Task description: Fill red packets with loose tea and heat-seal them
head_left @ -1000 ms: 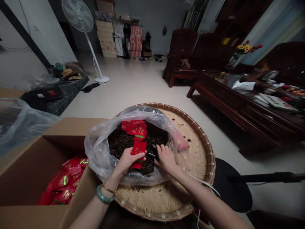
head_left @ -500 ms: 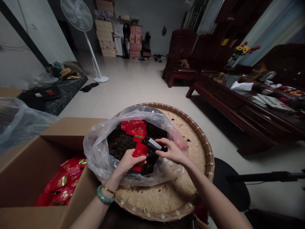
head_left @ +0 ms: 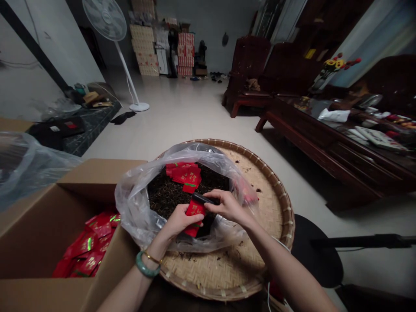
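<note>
My left hand (head_left: 180, 221) grips a small red packet (head_left: 195, 209) with gold lettering, thumb across its front. In my right hand (head_left: 224, 204) is a black, bar-shaped device that looks like a handheld bag sealer (head_left: 200, 199); it lies across the packet's top edge. Both hands are over an open clear plastic bag (head_left: 130, 190) of dark, twisted tea leaves (head_left: 165, 195). Several more red packets (head_left: 191, 175) are fanned out on the leaves just beyond my hands. The bag sits on a round woven bamboo tray (head_left: 263, 195).
At the left stands an open cardboard box (head_left: 29, 234) with a heap of red packets (head_left: 89, 247) inside. A black round base (head_left: 316, 255) is right of the tray. Further off are a white fan (head_left: 125, 73) and a dark wooden table (head_left: 312, 143).
The device in my right hand has turned and moved left onto the packet's top edge. My left hand still holds the packet. A white cord now shows near my right forearm.
</note>
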`<act>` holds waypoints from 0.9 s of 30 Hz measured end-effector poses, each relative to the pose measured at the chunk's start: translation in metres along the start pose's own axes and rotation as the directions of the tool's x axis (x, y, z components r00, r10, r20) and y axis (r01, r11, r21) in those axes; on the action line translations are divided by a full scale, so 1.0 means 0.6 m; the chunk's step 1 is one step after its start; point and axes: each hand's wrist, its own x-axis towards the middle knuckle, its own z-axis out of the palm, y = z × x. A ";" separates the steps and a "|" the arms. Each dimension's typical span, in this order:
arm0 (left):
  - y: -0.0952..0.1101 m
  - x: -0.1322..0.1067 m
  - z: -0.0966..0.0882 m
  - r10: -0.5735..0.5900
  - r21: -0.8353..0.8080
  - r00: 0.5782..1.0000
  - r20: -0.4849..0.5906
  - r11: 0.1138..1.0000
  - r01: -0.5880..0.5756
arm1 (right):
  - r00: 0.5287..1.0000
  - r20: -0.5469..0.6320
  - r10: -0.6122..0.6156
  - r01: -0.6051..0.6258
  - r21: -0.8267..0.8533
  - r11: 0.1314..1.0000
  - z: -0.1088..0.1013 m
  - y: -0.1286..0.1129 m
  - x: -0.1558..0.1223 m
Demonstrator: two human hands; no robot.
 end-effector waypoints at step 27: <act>0.009 -0.004 0.004 -0.043 0.124 0.998 0.051 0.992 0.037 | 0.999 0.001 0.046 -0.046 0.033 0.998 0.005 0.003 -0.001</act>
